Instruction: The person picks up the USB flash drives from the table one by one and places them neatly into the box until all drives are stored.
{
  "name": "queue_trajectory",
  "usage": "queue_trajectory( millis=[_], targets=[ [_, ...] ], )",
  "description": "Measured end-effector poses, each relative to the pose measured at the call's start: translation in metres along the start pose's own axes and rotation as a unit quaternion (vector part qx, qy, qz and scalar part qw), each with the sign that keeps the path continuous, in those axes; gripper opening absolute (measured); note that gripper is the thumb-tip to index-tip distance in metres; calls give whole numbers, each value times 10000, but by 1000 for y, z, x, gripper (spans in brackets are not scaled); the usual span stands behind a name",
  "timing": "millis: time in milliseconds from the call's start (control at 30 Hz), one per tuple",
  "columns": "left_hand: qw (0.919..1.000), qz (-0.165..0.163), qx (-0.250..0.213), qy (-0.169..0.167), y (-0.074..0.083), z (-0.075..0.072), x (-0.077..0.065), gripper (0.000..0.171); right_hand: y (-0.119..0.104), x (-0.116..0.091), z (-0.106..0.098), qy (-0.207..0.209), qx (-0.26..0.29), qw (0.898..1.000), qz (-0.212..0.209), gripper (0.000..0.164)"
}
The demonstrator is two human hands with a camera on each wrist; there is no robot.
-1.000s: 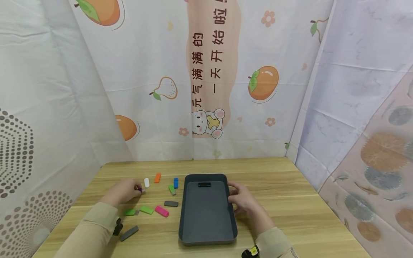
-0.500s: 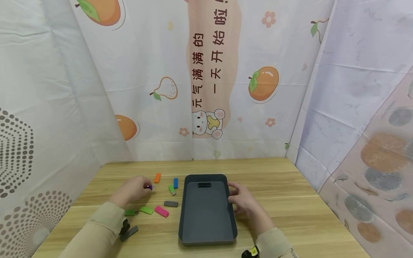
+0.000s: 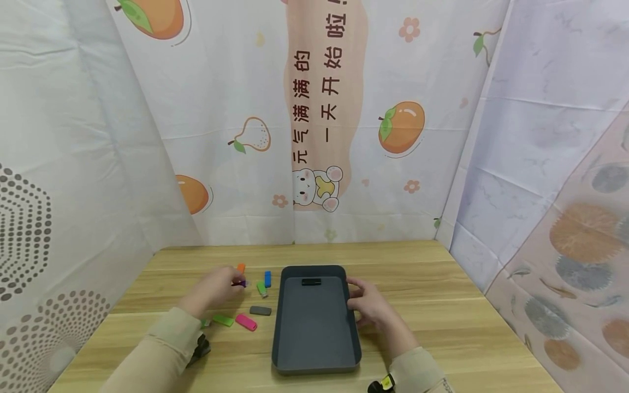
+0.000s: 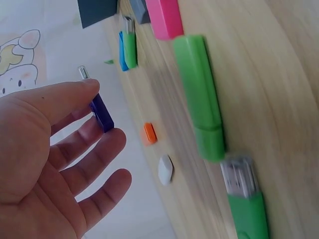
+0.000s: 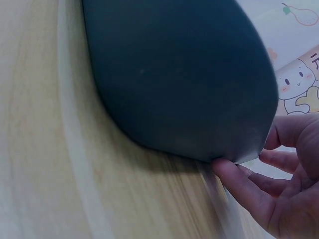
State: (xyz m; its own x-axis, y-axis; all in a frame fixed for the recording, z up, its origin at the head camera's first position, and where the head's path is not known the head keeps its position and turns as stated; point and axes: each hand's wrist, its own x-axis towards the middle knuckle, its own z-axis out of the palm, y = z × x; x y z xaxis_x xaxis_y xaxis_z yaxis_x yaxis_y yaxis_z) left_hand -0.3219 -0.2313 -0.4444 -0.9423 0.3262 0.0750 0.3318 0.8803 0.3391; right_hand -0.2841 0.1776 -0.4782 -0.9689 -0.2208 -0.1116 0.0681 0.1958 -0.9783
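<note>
My left hand [image 3: 216,287] is held over the left part of the table. Its thumb and fingertips pinch a purple USB flash drive [image 4: 102,113] with its metal plug bare, while the other fingers are spread and bent in the left wrist view. My right hand [image 3: 369,303] holds the right side of a dark grey tray [image 3: 316,327], thumb and fingers against its wall in the right wrist view. A black flash drive [image 3: 311,281] lies at the tray's far end.
Left of the tray lie blue [image 3: 267,279], green [image 3: 262,289], grey [image 3: 260,310], pink [image 3: 246,321] and lime [image 3: 223,320] flash drives. Orange [image 4: 149,133] and white [image 4: 165,170] ones show in the left wrist view. A printed curtain [image 3: 221,164] closes the table's back.
My left hand has moved right toward the tray with the purple flash drive, passing in front of the white one. My right hand and the tray have stayed in place.
</note>
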Motion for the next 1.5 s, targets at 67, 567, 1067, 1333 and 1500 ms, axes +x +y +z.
queue_trajectory(
  millis=[67, 567, 1067, 1333, 1500],
  targets=[
    [10000, 11, -62, 5, 4, 1, 0, 12, 0, 1, 0, -19, 15, 10000, 19, 78],
    [9993, 169, -328, 35, 23, 4, 7, 12, -2, -1, -1, -51, 44, 10000, 66, 79],
    [9976, 463, -492, 172, 45, 10, 19, 5, -2, -1, 0, -46, -12, 10000, 32, 76],
    [9978, 432, -463, 202, 62, 10, 25, 6, -2, -1, 1, -36, -13, 10000, 19, 77],
    [9969, 597, -464, 209, 73, 8, 28, 5, -3, -1, 1, -55, -10, 10000, 12, 78]
  ],
)
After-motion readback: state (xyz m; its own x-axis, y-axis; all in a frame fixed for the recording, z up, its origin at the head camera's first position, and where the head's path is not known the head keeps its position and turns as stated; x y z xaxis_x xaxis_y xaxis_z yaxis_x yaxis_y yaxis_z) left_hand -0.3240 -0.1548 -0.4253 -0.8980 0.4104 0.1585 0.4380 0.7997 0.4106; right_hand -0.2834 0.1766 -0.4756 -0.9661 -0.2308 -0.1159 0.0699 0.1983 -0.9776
